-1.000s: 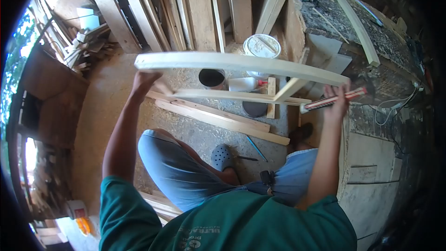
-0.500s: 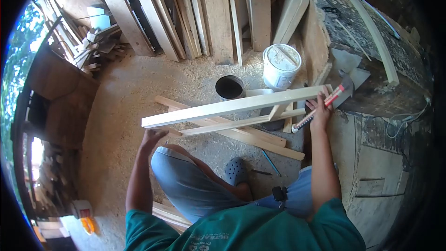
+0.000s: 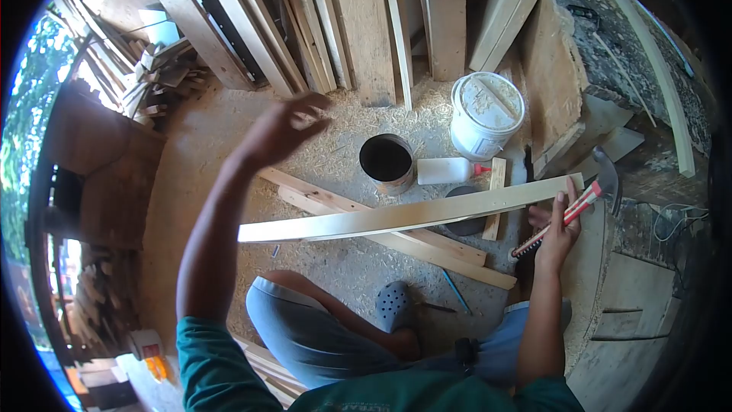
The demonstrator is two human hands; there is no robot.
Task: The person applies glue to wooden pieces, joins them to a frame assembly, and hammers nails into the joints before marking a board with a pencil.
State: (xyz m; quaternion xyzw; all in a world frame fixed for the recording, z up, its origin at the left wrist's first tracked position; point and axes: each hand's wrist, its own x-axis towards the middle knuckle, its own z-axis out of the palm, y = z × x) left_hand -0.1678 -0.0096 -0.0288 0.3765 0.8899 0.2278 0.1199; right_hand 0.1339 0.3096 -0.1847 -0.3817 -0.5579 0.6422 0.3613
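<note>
My right hand (image 3: 558, 240) is closed around the handle of a claw hammer (image 3: 585, 200) with a red and white grip, its metal head pointing up and right. Its fingers also rest at the right end of a wooden frame (image 3: 404, 218), made of pale strips and seen here along one long edge. That frame stretches across in front of me, its left end overlapped by my left forearm. Raised above the floor, left of a dark open can (image 3: 386, 162), my left hand (image 3: 284, 133) is off the frame with its fingers apart and nothing in them.
Crossed wooden strips (image 3: 450, 258) lie on the shaving-strewn floor. A white bottle with a red tip (image 3: 444, 171) is beside the can, near a lidded white bucket (image 3: 486, 111). Boards (image 3: 366, 38) lean at the back. A blue pencil-like stick (image 3: 456, 291) lies near my shoe (image 3: 395, 305).
My left hand has let go of the frame's left end and risen up and forward. The frame has turned so its lower strip is mostly hidden. My right hand keeps the hammer.
</note>
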